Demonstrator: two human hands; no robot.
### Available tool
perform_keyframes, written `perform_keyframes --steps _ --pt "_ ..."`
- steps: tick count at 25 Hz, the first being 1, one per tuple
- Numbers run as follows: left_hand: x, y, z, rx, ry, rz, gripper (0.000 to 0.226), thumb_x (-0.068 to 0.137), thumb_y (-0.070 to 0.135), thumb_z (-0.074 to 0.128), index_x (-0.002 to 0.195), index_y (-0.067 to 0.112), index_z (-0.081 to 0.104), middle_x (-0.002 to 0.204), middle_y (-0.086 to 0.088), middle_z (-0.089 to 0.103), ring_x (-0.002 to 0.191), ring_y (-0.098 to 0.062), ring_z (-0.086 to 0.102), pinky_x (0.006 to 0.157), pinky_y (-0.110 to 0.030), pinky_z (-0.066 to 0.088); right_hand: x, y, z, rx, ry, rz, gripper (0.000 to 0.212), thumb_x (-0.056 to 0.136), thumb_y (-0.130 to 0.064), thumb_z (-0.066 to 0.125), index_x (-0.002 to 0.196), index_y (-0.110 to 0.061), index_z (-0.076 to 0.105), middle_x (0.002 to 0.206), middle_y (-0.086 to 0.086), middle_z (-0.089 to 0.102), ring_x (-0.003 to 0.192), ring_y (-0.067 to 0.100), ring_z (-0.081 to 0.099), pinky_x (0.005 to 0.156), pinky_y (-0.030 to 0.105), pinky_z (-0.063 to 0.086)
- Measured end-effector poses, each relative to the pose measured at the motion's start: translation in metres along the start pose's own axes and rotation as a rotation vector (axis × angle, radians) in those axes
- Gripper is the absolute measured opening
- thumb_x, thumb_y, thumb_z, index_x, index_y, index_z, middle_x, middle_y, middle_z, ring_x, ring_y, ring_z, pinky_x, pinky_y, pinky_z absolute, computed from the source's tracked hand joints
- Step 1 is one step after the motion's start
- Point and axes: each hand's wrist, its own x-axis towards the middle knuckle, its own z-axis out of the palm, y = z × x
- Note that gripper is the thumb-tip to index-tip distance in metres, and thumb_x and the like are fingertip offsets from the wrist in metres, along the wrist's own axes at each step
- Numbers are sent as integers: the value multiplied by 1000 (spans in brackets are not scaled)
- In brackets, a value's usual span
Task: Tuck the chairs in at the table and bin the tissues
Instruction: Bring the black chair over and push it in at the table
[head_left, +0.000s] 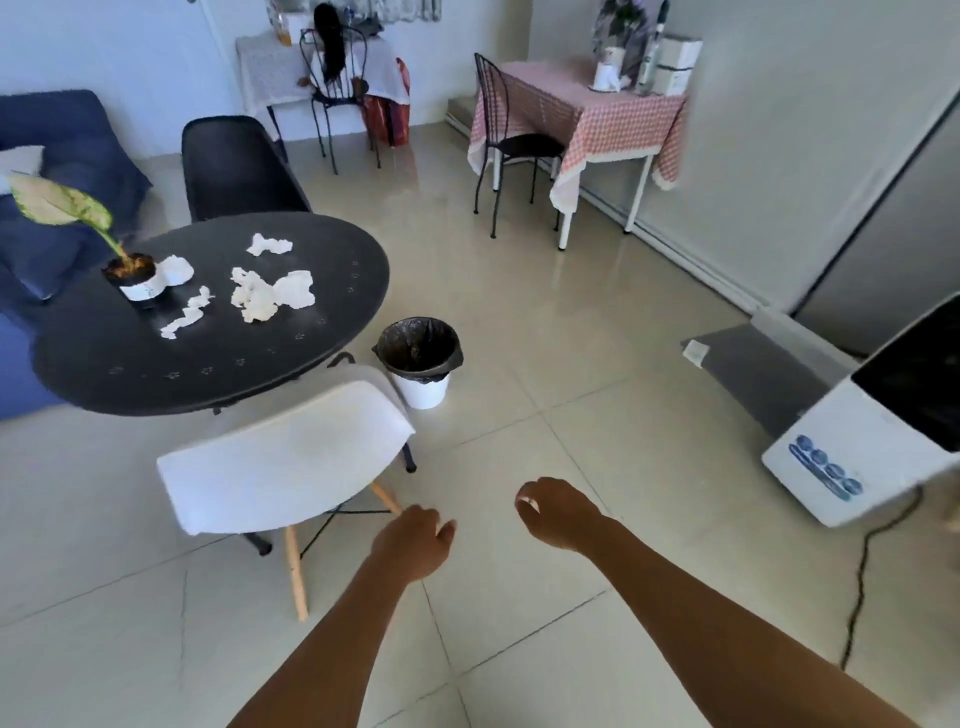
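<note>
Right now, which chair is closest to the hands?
The white chair, just ahead of the left hand. The black chair sits across the round table, much farther away.

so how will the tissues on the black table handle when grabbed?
The tissues look crumpled and thin, so probably floppy and very light; they should squash in a hand rather than hold shape. They lie as separate wads on the table, so one grab likely won't take all. The twisted strip may dangle or tear.

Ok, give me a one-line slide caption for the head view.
Both hands, left hand and right hand, empty beside the white chair; tissues on the round black table, bin alongside.
</note>
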Motion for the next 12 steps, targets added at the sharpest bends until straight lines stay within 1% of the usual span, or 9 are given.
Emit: perform_keyframes --steps 4,6,8,9,10,11,12 --pt "17 74 33 -11 -137 122 47 98 40 35 107 1 61 120 -20 62 113 -32 57 94 -36 46 -47 98 -3 110 -5 239 34 97 -26 39 121 -14 59 128 7 60 122 23 51 99 32 43" --pt "26 109 52 -3 -233 157 43 97 40 36 91 4 59 114 -19 64 109 -31 59 90 -33 46 -69 148 0 177 -4 361 34 97 -25 39 120 -12 61 128 7 61 122 23 52 101 31 43" --pt "38 137 69 -3 -300 161 42 96 42 37 70 11 46 96 -17 63 104 -30 60 80 -29 44 -85 194 2 220 -17 455 34 97 -25 39 121 -11 61 130 7 60 124 23 51 103 29 41" --pt "43 148 74 -5 -318 155 45 96 43 37 62 13 39 85 -13 58 102 -29 61 75 -28 40 -91 214 2 249 -21 497 35 97 -25 40 121 -11 61 131 7 60 125 22 50 104 28 40" --pt "51 162 80 -7 -338 141 46 96 43 37 59 16 35 78 -8 52 99 -29 60 73 -27 36 -96 236 0 283 -21 539 35 97 -25 40 121 -11 61 132 6 59 126 22 50 104 27 39" --pt "59 174 85 -8 -356 120 47 96 44 37 58 17 34 76 -6 50 96 -28 59 72 -27 35 -100 257 -1 312 -24 577 35 97 -26 41 121 -11 60 133 6 58 127 22 49 105 27 38" --pt "67 187 87 -6 -373 101 45 96 44 36 60 17 38 79 -7 53 97 -27 58 74 -27 36 -103 277 -4 332 -32 607 35 97 -27 41 123 -11 60 134 6 57 128 23 48 106 27 37"
